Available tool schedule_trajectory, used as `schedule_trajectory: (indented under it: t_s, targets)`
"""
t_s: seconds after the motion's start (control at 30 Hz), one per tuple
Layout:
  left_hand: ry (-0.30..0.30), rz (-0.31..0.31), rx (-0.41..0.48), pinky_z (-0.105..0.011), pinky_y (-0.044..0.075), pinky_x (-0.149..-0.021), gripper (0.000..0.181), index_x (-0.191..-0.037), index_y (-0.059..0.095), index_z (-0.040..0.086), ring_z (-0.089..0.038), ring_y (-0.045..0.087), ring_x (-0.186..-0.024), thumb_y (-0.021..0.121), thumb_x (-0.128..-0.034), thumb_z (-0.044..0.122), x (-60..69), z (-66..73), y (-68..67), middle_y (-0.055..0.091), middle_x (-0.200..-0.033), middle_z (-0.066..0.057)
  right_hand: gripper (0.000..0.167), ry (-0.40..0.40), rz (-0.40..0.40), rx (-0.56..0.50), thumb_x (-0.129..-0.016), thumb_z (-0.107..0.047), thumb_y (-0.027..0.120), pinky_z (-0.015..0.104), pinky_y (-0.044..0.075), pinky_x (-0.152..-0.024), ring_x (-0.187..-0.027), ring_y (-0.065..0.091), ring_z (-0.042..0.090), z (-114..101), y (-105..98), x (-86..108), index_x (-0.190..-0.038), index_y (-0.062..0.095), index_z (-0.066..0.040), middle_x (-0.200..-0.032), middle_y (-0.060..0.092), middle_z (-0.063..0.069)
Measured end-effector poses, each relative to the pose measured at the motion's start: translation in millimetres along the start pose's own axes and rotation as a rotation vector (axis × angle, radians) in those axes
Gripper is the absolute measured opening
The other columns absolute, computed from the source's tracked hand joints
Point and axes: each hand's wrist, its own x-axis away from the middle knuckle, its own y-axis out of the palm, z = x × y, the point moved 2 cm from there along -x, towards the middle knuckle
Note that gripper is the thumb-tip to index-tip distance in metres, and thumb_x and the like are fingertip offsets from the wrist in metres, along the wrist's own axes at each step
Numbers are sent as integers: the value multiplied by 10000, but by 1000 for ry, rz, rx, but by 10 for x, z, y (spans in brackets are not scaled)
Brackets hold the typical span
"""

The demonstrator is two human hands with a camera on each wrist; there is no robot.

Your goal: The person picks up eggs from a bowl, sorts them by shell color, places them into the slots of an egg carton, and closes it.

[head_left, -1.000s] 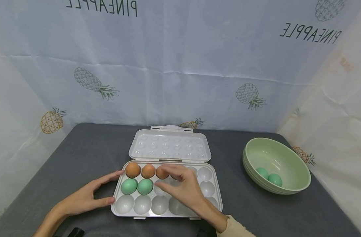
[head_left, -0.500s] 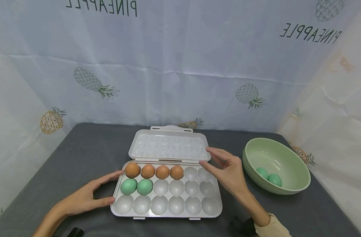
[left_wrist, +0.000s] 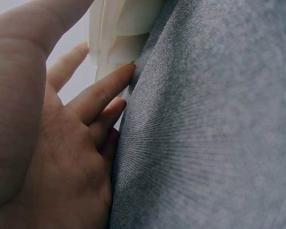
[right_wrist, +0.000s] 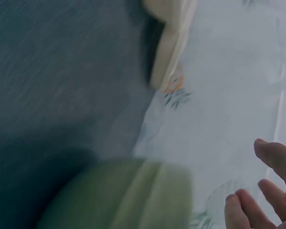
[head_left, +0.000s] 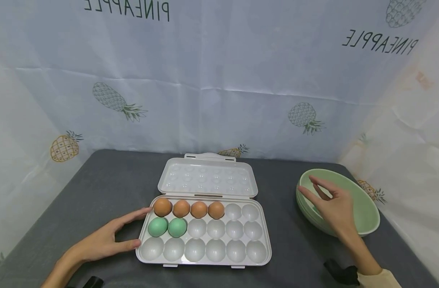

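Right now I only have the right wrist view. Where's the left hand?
Observer: The left hand is at the left end of the egg tray, thumb and index finger at its edge.
Operator: Tray contents?
Observer: Four brown eggs in the back row, two green eggs in the middle row.
Operator: And the right one, relative to what's there?
Observer: In the head view, the right hand overlaps the opening of the green bowl; I can't judge its height.

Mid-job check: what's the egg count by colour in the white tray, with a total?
Orange-brown eggs: 4
Green eggs: 2
Total in the white tray: 6
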Motion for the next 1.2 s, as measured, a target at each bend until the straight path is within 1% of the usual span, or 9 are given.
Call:
schedule_trajectory:
  t_s: [0.2, 0.4, 0.5, 0.6, 0.63, 0.73, 0.87, 1.0, 1.2]
  targets:
    - [6, 3, 7, -31, 291, -1050, 719, -1544, 447, 251, 174, 406, -1347, 769, -908, 164, -2, 4, -1, 542, -1501, 130, 468, 50, -42, 127, -867, -98, 819, 42, 504, -864, -1026, 573, -232, 283, -228, 12, -1259, 667, 110, -1051, 585, -436]
    - [3, 6, -3, -23, 279, -1052, 719, -1545, 445, 257, 171, 409, -1344, 769, -908, 176, -1, 11, -1, 547, -1496, 120, 479, 76, -88, 247, -869, -223, 833, 3, 485, -742, -887, 545, -299, 374, -317, 3, -1242, 706, 49, -1012, 551, -468]
    - [-5, 7, -5, -22, 279, -1051, 720, -1544, 444, 265, 174, 405, -1345, 771, -908, 181, 2, 10, -2, 545, -1497, 122, 473, 81, -111, 309, -860, -254, 839, 6, 471, -694, -845, 513, -313, 387, -327, 0, -1215, 726, 38, -1087, 752, -183]
    - [-6, 8, -3, -20, 275, -1051, 722, -1543, 446, 265, 175, 401, -1348, 773, -906, 179, 4, 9, -3, 545, -1497, 123, 480, 117, -148, 369, -854, -285, 844, 25, 471, -669, -816, 516, -291, 415, -331, 1, -1196, 738, 35, -1160, 752, 193]
    - [-5, 8, -2, -19, 274, -1051, 722, -1543, 447, 264, 175, 401, -1348, 774, -905, 176, 3, 9, -3, 545, -1497, 123, 490, 132, -161, 390, -852, -300, 845, 35, 470, -662, -815, 571, -241, 425, -332, 2, -1193, 739, 35, -1178, 718, 273]
    - [3, 8, -3, -14, 266, -1053, 724, -1543, 447, 260, 173, 402, -1350, 774, -903, 171, 0, 9, -6, 547, -1496, 122, 528, 172, -212, 464, -851, -347, 840, 99, 484, -645, -864, 743, 50, 457, -333, 4, -1197, 736, 38, -1159, 724, 277]
    - [10, 7, 1, -14, 265, -1056, 725, -1544, 445, 254, 166, 407, -1351, 772, -903, 165, -1, 6, -2, 547, -1498, 113, 489, 137, -267, 554, -849, -297, 832, 262, 533, -632, -942, 730, 416, 479, -314, 2, -1165, 740, 65, -1091, 749, 268]
    - [4, 2, 6, -23, 279, -1056, 724, -1546, 442, 257, 166, 405, -1353, 769, -907, 165, -1, 6, 1, 544, -1501, 113, 404, 115, -321, 580, -850, -179, 811, 409, 573, -654, -867, 726, 418, 499, -290, -17, -1123, 735, 109, -1034, 748, 297]
    - [6, 6, 1, -18, 271, -1057, 725, -1546, 443, 253, 167, 402, -1355, 771, -906, 167, -2, 10, 1, 548, -1502, 97, 342, 151, -387, 597, -868, -126, 784, 407, 574, -659, -848, 726, 403, 516, -279, -62, -1099, 736, 121, -1039, 742, 304]
